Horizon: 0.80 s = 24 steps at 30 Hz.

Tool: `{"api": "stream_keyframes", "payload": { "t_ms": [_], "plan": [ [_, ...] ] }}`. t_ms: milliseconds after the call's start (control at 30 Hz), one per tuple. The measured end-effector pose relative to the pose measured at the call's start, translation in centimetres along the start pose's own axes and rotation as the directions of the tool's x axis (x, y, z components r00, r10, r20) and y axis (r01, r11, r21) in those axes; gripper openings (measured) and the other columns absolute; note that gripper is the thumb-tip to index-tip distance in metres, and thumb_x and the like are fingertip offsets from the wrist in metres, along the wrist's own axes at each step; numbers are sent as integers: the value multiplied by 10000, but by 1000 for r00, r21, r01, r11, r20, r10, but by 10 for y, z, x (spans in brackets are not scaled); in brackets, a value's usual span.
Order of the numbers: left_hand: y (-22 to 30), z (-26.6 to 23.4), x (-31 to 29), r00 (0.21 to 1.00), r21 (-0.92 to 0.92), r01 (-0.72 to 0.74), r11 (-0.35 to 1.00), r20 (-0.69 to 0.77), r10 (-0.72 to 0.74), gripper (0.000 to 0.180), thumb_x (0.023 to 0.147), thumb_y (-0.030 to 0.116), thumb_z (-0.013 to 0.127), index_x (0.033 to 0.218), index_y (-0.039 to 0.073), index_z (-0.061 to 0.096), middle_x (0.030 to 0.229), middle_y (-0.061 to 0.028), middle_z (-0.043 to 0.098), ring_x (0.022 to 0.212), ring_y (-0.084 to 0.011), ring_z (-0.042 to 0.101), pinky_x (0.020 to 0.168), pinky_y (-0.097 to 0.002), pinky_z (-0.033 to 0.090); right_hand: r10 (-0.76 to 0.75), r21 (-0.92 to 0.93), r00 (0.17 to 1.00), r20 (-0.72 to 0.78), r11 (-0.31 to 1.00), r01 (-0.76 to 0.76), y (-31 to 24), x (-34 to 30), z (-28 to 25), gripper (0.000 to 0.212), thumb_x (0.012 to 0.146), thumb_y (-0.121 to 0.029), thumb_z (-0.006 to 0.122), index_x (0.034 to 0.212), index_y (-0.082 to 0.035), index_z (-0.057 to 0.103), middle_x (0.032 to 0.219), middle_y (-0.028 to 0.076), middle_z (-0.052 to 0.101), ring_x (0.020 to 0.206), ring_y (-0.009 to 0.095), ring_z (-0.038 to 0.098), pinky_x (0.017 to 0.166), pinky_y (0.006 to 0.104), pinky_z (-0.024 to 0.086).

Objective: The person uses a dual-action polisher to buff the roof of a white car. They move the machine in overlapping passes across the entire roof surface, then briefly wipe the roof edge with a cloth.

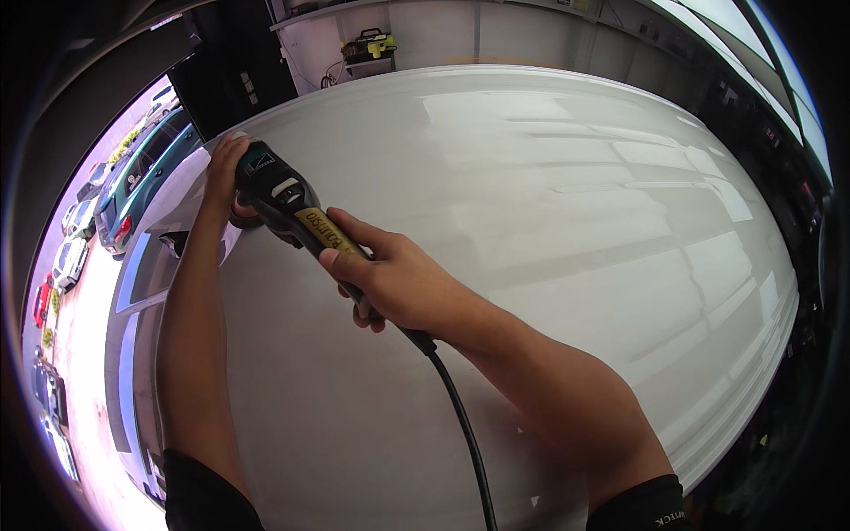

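**Power tool (299,202): two-handed hold over white panel (549,257)**

At far left, parked cars (70,264) stand outside, beyond the opening. The left hand (227,168) is closed over the front end of the power tool, palm against its left side, fingertips reaching across the top. The power tool lies diagonally between the hands, head toward the upper left, above the left part of the glossy white panel. A dark round part (246,214) shows beneath the head; whether it touches the panel cannot be determined. The right hand (381,276) grips the rear handle, thumb on the near side, index finger extended along the far side, just behind the yellow label (328,232). From the rear end, a black cord (462,416) runs down to the lower edge. The white panel extends far to the right
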<state>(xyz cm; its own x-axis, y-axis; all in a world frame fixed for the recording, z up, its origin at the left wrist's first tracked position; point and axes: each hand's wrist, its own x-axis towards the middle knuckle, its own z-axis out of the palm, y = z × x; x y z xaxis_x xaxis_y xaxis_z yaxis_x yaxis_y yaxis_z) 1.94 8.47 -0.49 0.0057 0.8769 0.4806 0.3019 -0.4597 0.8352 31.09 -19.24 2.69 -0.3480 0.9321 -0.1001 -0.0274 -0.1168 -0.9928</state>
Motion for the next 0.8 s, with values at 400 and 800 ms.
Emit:
{"api": "stream_keyframes", "payload": {
  "t_ms": [400,800],
  "plan": [
    [98,233,-1,958,-17,-130,991,255,130,444,898,412,560,1162,115,757,1493,-141,515,1495,-284,298,1198,-361,233,3,29,925,-380,1000,9,-3,-112,-118,664,1010,-353,598,1565,-81,356,784,58,574,561,125,575,493,278,467],
    [83,219,9,959,100,-170,980,248,141,395,894,414,573,1152,182,762,1508,-144,488,1482,-286,323,1195,-356,260,-69,108,899,-432,986,128,4,-95,-90,650,1005,-296,596,1556,-49,358,818,86,558,574,130,557,443,284,459]
  ]
}}
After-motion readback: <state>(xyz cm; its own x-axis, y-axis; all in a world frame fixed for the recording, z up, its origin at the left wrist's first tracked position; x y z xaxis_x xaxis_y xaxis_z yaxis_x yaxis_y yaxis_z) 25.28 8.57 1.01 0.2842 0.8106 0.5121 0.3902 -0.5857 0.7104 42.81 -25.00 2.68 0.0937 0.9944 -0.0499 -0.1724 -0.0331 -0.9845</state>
